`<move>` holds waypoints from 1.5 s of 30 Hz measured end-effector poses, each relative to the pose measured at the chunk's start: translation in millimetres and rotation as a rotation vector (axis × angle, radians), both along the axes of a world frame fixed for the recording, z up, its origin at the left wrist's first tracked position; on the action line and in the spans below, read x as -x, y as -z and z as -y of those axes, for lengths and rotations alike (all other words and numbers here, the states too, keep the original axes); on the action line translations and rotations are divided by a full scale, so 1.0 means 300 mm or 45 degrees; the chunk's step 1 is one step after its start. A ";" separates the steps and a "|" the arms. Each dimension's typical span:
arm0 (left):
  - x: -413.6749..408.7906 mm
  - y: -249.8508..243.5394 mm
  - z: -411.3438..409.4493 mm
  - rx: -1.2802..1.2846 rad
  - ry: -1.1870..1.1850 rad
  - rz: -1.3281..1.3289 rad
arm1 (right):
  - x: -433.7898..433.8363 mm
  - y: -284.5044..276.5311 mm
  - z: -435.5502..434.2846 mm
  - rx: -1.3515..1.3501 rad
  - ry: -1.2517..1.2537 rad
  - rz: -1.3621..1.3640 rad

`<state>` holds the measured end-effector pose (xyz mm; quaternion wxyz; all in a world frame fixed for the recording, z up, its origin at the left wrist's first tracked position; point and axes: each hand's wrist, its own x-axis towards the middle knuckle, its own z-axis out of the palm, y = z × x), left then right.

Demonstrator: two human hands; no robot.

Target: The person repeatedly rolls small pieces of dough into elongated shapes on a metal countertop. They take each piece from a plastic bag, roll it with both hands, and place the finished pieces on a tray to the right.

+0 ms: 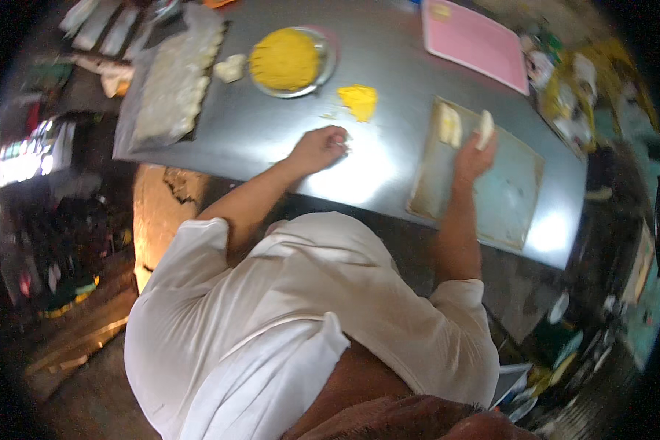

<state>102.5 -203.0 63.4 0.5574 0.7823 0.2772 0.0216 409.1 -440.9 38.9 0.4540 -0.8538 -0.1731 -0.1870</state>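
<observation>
My right hand (476,157) grips a pale, elongated dough roll (486,125) above a flat baking tray (506,187). Beside it, near the tray's far left corner, pale dough rolls (449,125) lie side by side. My left hand (320,149) is low over the metal table with its fingers curled; whether anything is inside them is hidden. Just beyond that hand sits a loose lump of yellow filling (358,101). Farther back, a round metal dish (325,60) carries a large mound of yellow filling (284,58). A small piece of dough (231,68) lies left of the dish.
On the left of the metal table (236,137), rows of dough pieces (170,91) lie under plastic sheeting (137,110). A pink tray (476,47) stands at the back right. Bags and clutter (577,104) crowd beyond the right edge. The table's front edge runs close to my body.
</observation>
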 end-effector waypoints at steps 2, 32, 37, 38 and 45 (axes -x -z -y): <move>0.048 0.035 -0.055 -0.092 -0.135 -0.153 | -0.006 0.016 0.020 0.429 0.068 -0.232; 0.464 -0.003 -0.995 -0.437 -0.317 -0.283 | 0.840 -0.001 -0.577 0.667 -0.407 0.000; 0.476 0.165 -0.820 0.584 -0.458 -0.197 | 0.750 0.056 -0.566 1.017 -0.448 -0.142; 0.468 0.147 -0.791 0.587 -0.429 -0.227 | 0.760 0.060 -0.546 1.090 -0.488 -0.166; 0.338 0.013 -0.512 0.215 -0.176 -0.362 | 0.743 0.072 -0.531 0.961 -0.501 -0.119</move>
